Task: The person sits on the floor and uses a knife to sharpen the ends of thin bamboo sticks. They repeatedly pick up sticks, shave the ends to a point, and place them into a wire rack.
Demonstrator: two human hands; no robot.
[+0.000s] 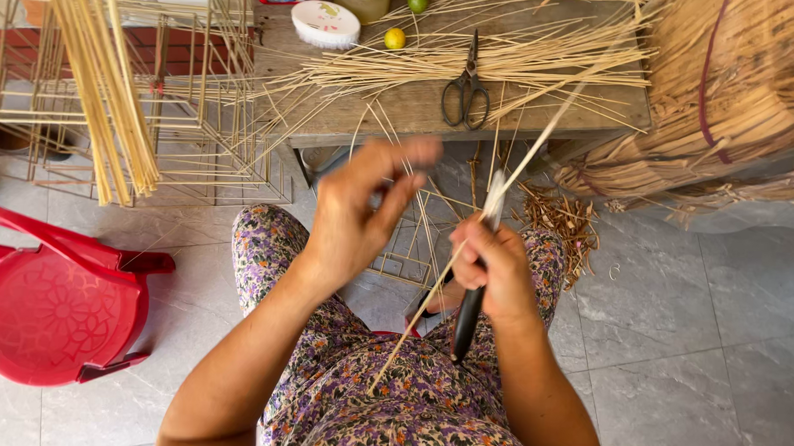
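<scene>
Open grey floor tile (692, 330) lies to the right; a red plastic chair (60, 299) stands at the left. The right hand (492, 270) grips a dark-handled knife (471, 309) against a long pale bamboo splint (522, 161) slanting over the lap. The left hand (358, 217), fingers loosely curled, hovers beside it, blurred. Scissors (466, 89) rest on the wooden bench (401, 109) among loose splints.

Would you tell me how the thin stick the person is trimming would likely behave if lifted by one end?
The stick, held in the right hand against a knife, looks very slender and long, so it is probably light and would likely flex or sag. Being round and thin like the sticks on the bench, it may roll and could snap if bent hard.
</scene>
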